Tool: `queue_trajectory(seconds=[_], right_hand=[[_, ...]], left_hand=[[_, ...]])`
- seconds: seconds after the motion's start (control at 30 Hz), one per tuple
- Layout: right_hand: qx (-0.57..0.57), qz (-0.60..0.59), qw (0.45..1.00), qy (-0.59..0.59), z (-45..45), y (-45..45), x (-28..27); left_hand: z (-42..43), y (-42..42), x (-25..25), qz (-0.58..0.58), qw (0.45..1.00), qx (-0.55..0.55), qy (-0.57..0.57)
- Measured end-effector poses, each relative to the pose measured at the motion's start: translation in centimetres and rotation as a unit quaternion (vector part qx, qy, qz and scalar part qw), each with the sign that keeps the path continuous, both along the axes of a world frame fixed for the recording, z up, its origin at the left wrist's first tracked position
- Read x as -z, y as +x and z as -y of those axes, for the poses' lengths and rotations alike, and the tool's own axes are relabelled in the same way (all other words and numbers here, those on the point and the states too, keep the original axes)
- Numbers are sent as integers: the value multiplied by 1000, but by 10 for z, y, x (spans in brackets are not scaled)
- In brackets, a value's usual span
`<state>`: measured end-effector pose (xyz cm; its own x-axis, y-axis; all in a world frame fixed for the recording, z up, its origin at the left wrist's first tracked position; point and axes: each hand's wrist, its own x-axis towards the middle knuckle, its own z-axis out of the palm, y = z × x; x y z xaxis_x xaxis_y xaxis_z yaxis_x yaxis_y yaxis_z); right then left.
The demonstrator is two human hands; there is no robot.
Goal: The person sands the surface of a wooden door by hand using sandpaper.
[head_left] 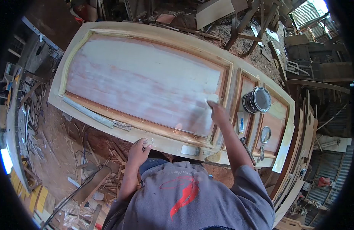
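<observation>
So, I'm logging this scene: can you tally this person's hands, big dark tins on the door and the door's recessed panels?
Hands: 2 (left hand, right hand)
Big dark tin: 1
Recessed panels: 3 (large panel, middle panel, end panel)
Total: 6

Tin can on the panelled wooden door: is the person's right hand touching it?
Apart. The head view shows a bare strip of the panelled wooden door between the right hand and the tin can.

Left of the right hand, the wide panel gives passage — rightward, the can stands in the way.
</observation>
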<state>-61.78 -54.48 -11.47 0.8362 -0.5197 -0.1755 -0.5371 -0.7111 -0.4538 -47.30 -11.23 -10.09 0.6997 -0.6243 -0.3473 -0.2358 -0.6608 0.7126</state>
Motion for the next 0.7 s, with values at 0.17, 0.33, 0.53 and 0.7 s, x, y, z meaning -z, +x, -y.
queue_trajectory(seconds=[0.17, 0.33, 0.53, 0.7], right_hand=[[-6, 110, 988, -112, -14, 12, 79], [-68, 33, 996, -40, -81, -41, 55], [62, -51, 997, 14, -21, -24, -11], [191, -54, 977, -72, 61, 24, 12]], left_hand=[[-1, 3, 4, 20, 999, 17, 30], [-2, 6, 6, 6, 999, 17, 33], [3, 15, 10, -39, 999, -4, 32], [2, 21, 16, -49, 998, 4, 36]])
